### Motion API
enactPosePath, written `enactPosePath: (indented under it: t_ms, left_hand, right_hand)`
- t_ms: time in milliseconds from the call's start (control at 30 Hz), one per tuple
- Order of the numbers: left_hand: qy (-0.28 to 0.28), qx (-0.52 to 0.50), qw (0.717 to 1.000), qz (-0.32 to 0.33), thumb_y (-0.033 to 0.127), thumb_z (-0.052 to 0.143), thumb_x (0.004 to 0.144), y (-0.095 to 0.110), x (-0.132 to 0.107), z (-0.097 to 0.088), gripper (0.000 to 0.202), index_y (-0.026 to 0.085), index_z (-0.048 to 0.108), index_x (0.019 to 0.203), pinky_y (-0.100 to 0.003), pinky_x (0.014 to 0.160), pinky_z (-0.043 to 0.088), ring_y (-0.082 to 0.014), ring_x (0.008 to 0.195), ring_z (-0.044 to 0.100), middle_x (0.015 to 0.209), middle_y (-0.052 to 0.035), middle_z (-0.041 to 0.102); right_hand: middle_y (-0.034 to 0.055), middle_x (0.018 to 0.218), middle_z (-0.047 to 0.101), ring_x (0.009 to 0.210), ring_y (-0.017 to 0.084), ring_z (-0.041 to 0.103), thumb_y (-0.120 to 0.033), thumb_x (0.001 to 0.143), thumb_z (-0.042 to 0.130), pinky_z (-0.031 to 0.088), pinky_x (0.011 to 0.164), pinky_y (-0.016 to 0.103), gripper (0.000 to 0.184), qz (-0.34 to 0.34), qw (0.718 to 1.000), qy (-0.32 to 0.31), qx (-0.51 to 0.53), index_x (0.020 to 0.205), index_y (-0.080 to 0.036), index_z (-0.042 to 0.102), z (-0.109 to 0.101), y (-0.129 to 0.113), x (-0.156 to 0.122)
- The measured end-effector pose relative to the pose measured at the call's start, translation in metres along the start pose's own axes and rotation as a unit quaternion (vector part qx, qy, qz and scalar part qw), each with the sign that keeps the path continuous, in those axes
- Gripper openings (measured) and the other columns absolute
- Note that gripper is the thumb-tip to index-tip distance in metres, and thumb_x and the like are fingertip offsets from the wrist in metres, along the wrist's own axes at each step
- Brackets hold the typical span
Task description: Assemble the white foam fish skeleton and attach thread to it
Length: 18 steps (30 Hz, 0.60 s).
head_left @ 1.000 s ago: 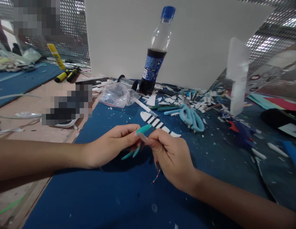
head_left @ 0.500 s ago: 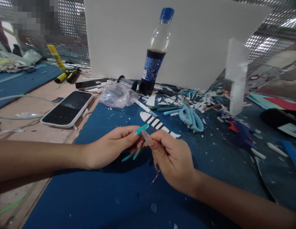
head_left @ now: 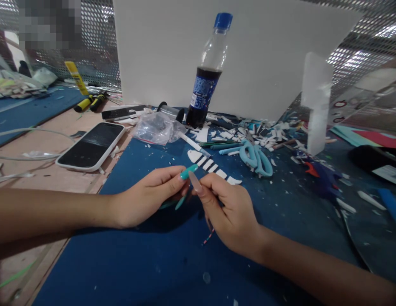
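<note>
My left hand [head_left: 153, 193] and my right hand [head_left: 231, 212] meet over the blue mat [head_left: 137, 263], fingertips almost touching. Both are closed in a pinch; whatever sits between the fingertips is hidden or too small to name. Long teal nails show on the left hand, a pale pinkish thumbnail on the right. Beneath the right hand pokes out a thin, striped pink and dark piece [head_left: 208, 237], and I cannot tell what it belongs to. Just beyond the fingertips lies a white fish-skeleton cutout [head_left: 210, 165] in separate pieces.
Light-blue scissors [head_left: 255, 158], a cola bottle [head_left: 204, 80] and white scraps [head_left: 264, 131] are behind the hands. A phone [head_left: 91, 146] and a plastic bag [head_left: 158, 127] lie left. On the right are a glue gun [head_left: 323, 180] with its cord and an upright white foam piece [head_left: 316, 102].
Both hands stay pinched together at nearly the same spot. The left fingers have curled slightly, and the lower teal nails show less. Nothing else has visibly moved.
</note>
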<state>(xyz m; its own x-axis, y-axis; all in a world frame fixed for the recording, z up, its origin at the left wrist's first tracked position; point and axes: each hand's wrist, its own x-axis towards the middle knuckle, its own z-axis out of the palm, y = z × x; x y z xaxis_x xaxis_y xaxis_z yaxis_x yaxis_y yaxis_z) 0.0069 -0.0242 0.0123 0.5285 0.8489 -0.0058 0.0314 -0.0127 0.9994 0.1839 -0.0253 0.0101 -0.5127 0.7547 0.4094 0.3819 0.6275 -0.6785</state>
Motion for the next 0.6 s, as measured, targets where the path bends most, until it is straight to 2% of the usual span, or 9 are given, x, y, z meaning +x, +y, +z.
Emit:
enactPosePath:
  t_ms: [100, 200, 267, 367, 433, 533, 600]
  left_hand:
    - [0.030, 0.079, 0.996, 0.024, 0.032, 0.038, 0.094, 0.000, -0.002, 0.001, 0.029, 0.016, 0.047, 0.072, -0.019, 0.052, 0.030, -0.0066, 0.057, 0.034, 0.064, 0.0049, 0.040]
    - [0.064, 0.190, 0.976, 0.084, 0.026, 0.036, 0.094, 0.001, -0.004, 0.000, 0.027, 0.016, 0.049, 0.073, -0.018, 0.050, 0.031, -0.0057, 0.054, 0.037, 0.062, 0.0056, 0.041]
    - [0.095, 0.280, 0.945, 0.143, 0.022, 0.037, 0.094, 0.002, -0.006, -0.003, 0.026, 0.016, 0.047, 0.070, -0.018, 0.048, 0.031, -0.0052, 0.052, 0.037, 0.060, 0.0058, 0.041]
    - [0.158, 0.400, 0.870, 0.243, 0.014, 0.041, 0.089, 0.004, -0.005, -0.010, 0.024, 0.017, 0.043, 0.065, -0.020, 0.047, 0.029, -0.0053, 0.049, 0.034, 0.056, 0.0063, 0.037]
    - [0.188, 0.437, 0.831, 0.289, 0.011, 0.043, 0.086, 0.007, -0.002, -0.016, 0.022, 0.017, 0.043, 0.065, -0.020, 0.046, 0.029, -0.0054, 0.047, 0.031, 0.054, 0.0068, 0.034]
    - [0.211, 0.457, 0.797, 0.335, 0.010, 0.045, 0.085, 0.010, 0.002, -0.023, 0.021, 0.017, 0.044, 0.065, -0.021, 0.046, 0.029, -0.0056, 0.047, 0.032, 0.054, 0.0060, 0.036]
    - [0.228, 0.460, 0.786, 0.344, 0.012, 0.045, 0.085, 0.010, 0.003, -0.025, 0.021, 0.017, 0.044, 0.064, -0.021, 0.046, 0.030, -0.0056, 0.047, 0.034, 0.055, 0.0051, 0.039]
  right_hand:
    - [-0.0073, 0.046, 0.042, 0.036, 0.005, 0.042, -0.022, 0.095, 0.037, 0.032, 0.040, 0.018, 0.026, 0.015, 1.000, -0.014, 0.008, 0.070, -0.018, 0.044, 0.000, 0.000, 0.001]
    - [-0.0071, 0.044, 0.042, 0.035, 0.006, 0.043, -0.026, 0.096, 0.034, 0.032, 0.039, 0.019, 0.028, 0.036, 0.998, -0.037, 0.018, 0.072, -0.018, 0.045, 0.000, 0.003, 0.000]
    - [-0.0068, 0.044, 0.042, 0.034, 0.006, 0.043, -0.028, 0.097, 0.032, 0.032, 0.038, 0.019, 0.030, 0.047, 0.998, -0.044, 0.024, 0.073, -0.017, 0.046, 0.000, 0.004, 0.000]
    - [-0.0070, 0.043, 0.042, 0.032, 0.005, 0.043, -0.028, 0.097, 0.030, 0.032, 0.037, 0.018, 0.032, 0.061, 0.996, -0.052, 0.042, 0.074, -0.017, 0.048, 0.000, 0.004, -0.001]
    - [-0.0073, 0.042, 0.041, 0.032, 0.005, 0.042, -0.027, 0.097, 0.030, 0.032, 0.037, 0.018, 0.032, 0.058, 0.995, -0.059, 0.058, 0.072, -0.017, 0.048, 0.000, 0.004, 0.000]
    - [-0.0075, 0.041, 0.040, 0.032, 0.005, 0.040, -0.028, 0.097, 0.032, 0.032, 0.037, 0.018, 0.034, 0.059, 0.993, -0.067, 0.082, 0.070, -0.017, 0.048, 0.001, 0.003, 0.001]
    - [-0.0079, 0.040, 0.039, 0.031, 0.005, 0.040, -0.034, 0.098, 0.030, 0.033, 0.037, 0.019, 0.035, 0.085, 0.988, -0.060, 0.115, 0.072, -0.018, 0.049, 0.001, 0.003, 0.001]
